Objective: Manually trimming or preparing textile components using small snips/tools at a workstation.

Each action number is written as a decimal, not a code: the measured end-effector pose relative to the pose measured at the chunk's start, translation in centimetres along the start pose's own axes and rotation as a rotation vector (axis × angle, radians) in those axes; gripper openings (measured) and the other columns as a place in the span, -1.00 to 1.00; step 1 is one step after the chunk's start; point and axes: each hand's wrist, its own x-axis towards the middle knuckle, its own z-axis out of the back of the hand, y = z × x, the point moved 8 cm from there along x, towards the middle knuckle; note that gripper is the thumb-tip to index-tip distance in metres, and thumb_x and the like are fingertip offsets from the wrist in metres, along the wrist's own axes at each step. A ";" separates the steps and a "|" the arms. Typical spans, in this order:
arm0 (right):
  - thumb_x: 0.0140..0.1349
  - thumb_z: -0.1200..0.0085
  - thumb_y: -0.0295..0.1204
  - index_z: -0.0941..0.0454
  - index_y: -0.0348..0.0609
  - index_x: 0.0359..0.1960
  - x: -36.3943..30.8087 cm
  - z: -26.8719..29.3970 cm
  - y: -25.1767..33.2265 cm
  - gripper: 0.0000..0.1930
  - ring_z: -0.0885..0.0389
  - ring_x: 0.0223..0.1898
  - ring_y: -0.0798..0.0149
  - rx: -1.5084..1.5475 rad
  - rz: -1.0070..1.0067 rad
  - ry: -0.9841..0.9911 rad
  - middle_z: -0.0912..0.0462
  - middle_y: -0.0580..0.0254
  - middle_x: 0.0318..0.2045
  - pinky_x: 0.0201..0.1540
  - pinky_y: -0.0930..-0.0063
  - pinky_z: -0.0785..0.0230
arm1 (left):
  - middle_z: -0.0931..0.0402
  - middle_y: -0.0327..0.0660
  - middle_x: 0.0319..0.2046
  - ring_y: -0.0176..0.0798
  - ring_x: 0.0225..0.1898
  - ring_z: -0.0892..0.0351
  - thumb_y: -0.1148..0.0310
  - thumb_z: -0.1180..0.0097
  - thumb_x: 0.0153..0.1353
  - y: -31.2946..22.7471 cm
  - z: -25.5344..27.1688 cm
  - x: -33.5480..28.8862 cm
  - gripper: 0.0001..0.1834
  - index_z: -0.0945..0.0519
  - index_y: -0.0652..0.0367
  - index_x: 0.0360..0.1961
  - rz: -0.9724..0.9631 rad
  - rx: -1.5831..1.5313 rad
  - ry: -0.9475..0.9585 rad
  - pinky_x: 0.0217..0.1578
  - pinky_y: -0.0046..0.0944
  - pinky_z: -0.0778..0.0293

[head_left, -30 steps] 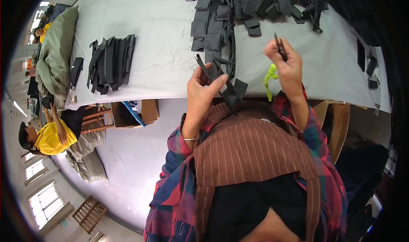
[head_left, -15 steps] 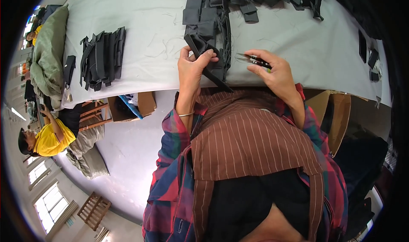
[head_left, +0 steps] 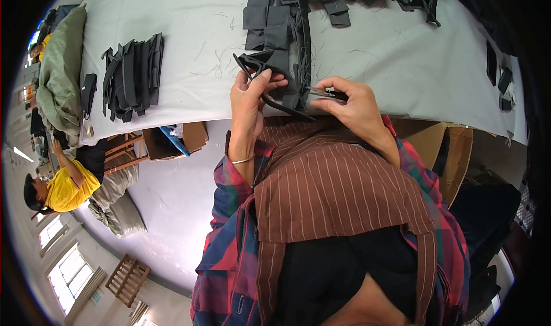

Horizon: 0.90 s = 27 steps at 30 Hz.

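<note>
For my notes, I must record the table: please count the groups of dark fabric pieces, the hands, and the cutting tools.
Groups of dark fabric pieces: 2, a stack and a spread
Hands: 2, left hand and right hand
Small snips: 1
Total: 5

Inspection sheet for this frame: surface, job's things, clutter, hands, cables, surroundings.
Surface: pale grey table strewn with loose threads.
Job's things: dark fabric strap piece in the left hand; small thread snips in the right hand; row of cut dark pieces at the far edge.
Clutter: stack of dark straps on the left; green cloth bundle; small dark pieces on the right.
Hands: left hand grips the strap; right hand grips the snips.
Cables: nothing seen.
Surroundings: cardboard box under the table; seated person in yellow; wooden stool.
</note>
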 end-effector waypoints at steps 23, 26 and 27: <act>0.07 -0.19 -0.36 -0.59 -0.02 -0.31 0.1 4.6 4.2 -0.85 -0.50 -0.42 0.22 -0.461 0.291 -0.180 -0.62 0.38 -0.41 -0.31 0.36 -0.24 | -0.55 0.01 -0.18 -0.16 -0.20 -0.61 0.49 -0.18 0.11 -1.9 -3.8 -0.2 -0.51 -0.27 0.35 0.03 -0.160 0.040 0.155 -0.11 -0.25 -0.50; 0.05 -0.21 -0.35 -0.61 0.00 -0.30 0.0 3.0 4.6 -0.83 -0.45 -0.44 0.28 -0.552 0.401 -0.091 -0.56 0.39 -0.46 -0.30 0.41 -0.15 | -0.54 0.02 -0.16 -0.17 -0.18 -0.61 0.51 -0.17 0.11 -1.7 -4.2 -0.3 -0.50 -0.26 0.33 0.04 -0.132 0.068 0.178 -0.09 -0.26 -0.49; 0.03 -0.22 -0.36 -0.62 0.01 -0.28 0.0 2.6 4.8 -0.81 -0.40 -0.47 0.30 -0.583 0.455 -0.091 -0.50 0.38 -0.51 -0.32 0.43 -0.10 | -0.54 0.02 -0.16 -0.18 -0.18 -0.60 0.52 -0.17 0.11 -1.7 -4.3 -0.3 -0.51 -0.26 0.32 0.04 -0.127 0.080 0.182 -0.09 -0.27 -0.49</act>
